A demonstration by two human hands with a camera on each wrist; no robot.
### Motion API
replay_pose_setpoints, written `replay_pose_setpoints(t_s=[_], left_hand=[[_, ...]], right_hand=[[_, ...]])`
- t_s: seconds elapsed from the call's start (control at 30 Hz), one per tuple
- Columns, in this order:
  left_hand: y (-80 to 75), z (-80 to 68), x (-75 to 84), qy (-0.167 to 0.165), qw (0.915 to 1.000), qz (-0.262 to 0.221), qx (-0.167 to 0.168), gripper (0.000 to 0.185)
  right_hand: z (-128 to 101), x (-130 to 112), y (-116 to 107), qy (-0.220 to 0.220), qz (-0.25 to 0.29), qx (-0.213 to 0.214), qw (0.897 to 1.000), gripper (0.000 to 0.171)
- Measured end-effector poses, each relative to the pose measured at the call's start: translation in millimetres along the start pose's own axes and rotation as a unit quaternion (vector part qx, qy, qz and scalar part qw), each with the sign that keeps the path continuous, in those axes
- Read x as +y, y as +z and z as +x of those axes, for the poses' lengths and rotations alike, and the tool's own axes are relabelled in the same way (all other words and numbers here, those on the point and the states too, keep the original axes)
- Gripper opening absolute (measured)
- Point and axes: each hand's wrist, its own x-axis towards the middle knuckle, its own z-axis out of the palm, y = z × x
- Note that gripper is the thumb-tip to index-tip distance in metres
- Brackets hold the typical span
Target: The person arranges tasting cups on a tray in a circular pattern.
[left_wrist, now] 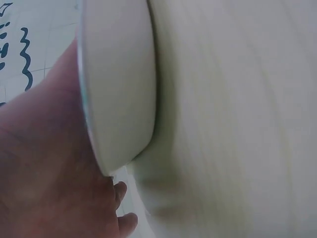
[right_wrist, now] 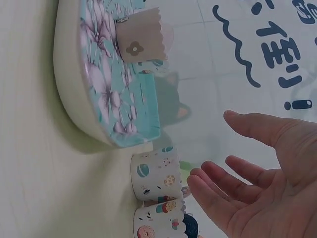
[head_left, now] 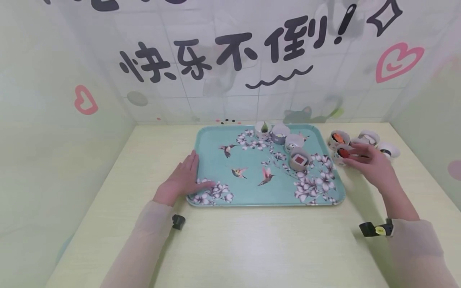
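While the tray (head_left: pixel 216 160) is held flat by the left hand (head_left: pixel 181 180), the cup (head_left: pixel 342 153) should be lifted gently by the right hand (head_left: pixel 372 166), whose grip is wide and empty.

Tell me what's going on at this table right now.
A person's left hand rests flat on the left edge of a teal floral tray, which carries four paper cups in a row. The right hand, fingers relaxed and holding nothing, reaches toward four more cups on the table just right of the tray.
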Motion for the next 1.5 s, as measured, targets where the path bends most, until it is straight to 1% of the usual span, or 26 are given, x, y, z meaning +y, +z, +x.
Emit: replay_pose_setpoints(t_s=[0.13,0.2,0.37,0.47,0.57,0.7,0.77,0.9,1.07,1.13,1.17,1.27,1.33,1.5], left_hand=[[-1.5,-0.1,1.8,-0.008,0.9999,0.005,-0.009,0.125],[-2.8,-0.6,3.0,-0.009,0.9999,0.007,-0.01,0.125],[-2.6,0.1,3.0,-0.005,0.9998,0.013,-0.01,0.127],[-1.2,1.3,1.3,-0.003,0.9998,0.016,-0.008,0.127],[0.0,0.8,0.3,0.004,0.9999,0.011,0.001,0.126],[1.8,-1.5,-0.9,0.011,0.9999,0.007,0.011,0.124],[3.0,-2.1,-2.0,0.01,0.9998,0.009,0.013,0.123],[4.2,-2.8,-2.5,0.011,0.9996,0.015,0.019,0.122],[2.4,-4.2,-0.1,0.011,0.9997,0.015,0.017,0.121],[1.4,-4.7,0.5,0.013,0.9997,0.011,0.016,0.121],[1.0,-4.7,0.8,0.014,0.9997,0.009,0.015,0.122],[0.7,-4.3,0.6,0.013,0.9998,0.007,0.01,0.122],[1.1,-3.4,0.0,0.012,0.9999,0.007,0.008,0.122],[2.3,-1.5,-1.2,0.011,0.9999,0.008,0.005,0.123]], right_hand=[[-3.4,3.7,-5.6,0.016,-0.006,0.005,1.0,0.07],[-4.9,6.1,-8.8,0.021,0.0,0.007,1.0,0.072],[-8.7,13.5,-17.2,0.021,0.019,0.019,0.999,0.072],[-11.5,18.1,-21.7,0.021,0.014,0.034,0.999,0.069],[-13.8,22.2,-25.0,0.029,0.016,0.049,0.998,0.062],[-16.1,27.3,-27.9,0.039,0.037,0.057,0.997,0.037],[-17.1,29.6,-28.9,0.048,0.045,0.06,0.996,0.032],[-19.3,33.5,-31.3,0.067,0.05,0.072,0.994,0.031],[-20.7,37.0,-33.4,0.076,0.053,0.08,0.992,0.031],[-21.2,38.4,-33.7,0.082,0.054,0.081,0.992,0.034],[-21.3,39.1,-33.8,0.085,0.052,0.082,0.992,0.04],[-21.6,41.6,-33.7,0.095,0.044,0.084,0.991,0.064],[-21.7,43.6,-33.3,0.1,0.035,0.083,0.991,0.076],[-21.4,47.6,-31.8,0.112,0.024,0.075,0.991,0.084]])
